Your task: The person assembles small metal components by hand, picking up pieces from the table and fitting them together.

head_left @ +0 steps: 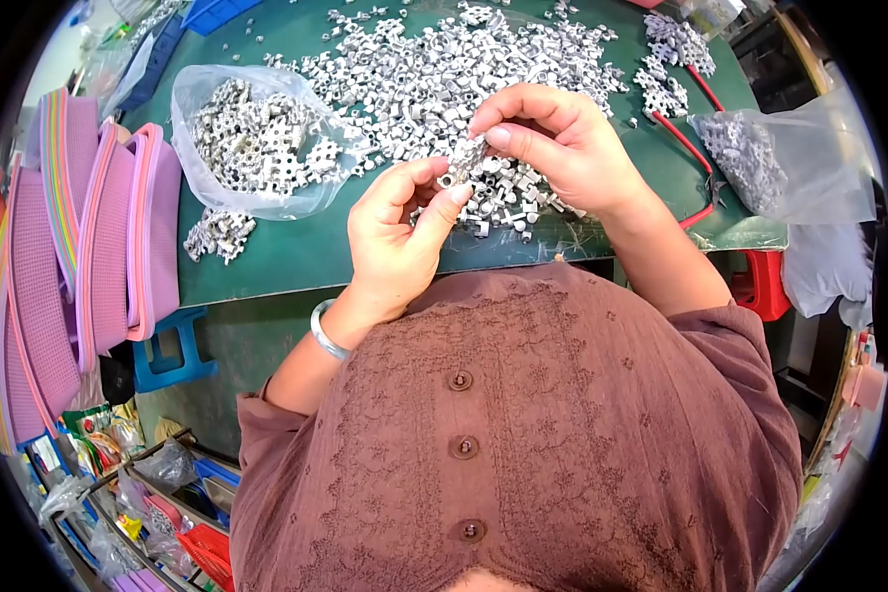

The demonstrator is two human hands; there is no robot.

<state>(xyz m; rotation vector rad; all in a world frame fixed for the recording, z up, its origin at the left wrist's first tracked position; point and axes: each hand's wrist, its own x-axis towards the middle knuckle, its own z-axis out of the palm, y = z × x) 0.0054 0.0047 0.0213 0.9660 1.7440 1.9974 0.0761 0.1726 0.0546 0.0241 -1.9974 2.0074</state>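
A small cluster of joined grey metal castings [467, 163] is held up over the near edge of a loose pile. My left hand [397, 235] is closed on its lower left side, thumb against fingers. From the upper right, my right hand [567, 148] pinches the same cluster between thumb and forefinger. Fingertips partly cover the piece. Beneath and beyond both hands spreads a large heap of small grey metal parts [414, 84]. Left of my left hand lies an open clear plastic bag [266, 205] filled with clusters of similar castings.
A cutter with long red handles [683, 140] lies on the green table [296, 261] at right. Near it are more casting clusters [676, 44] and a filled plastic bag [745, 163]. Purple striped fabric pieces [104, 217] stand at left, above a blue stool [173, 350].
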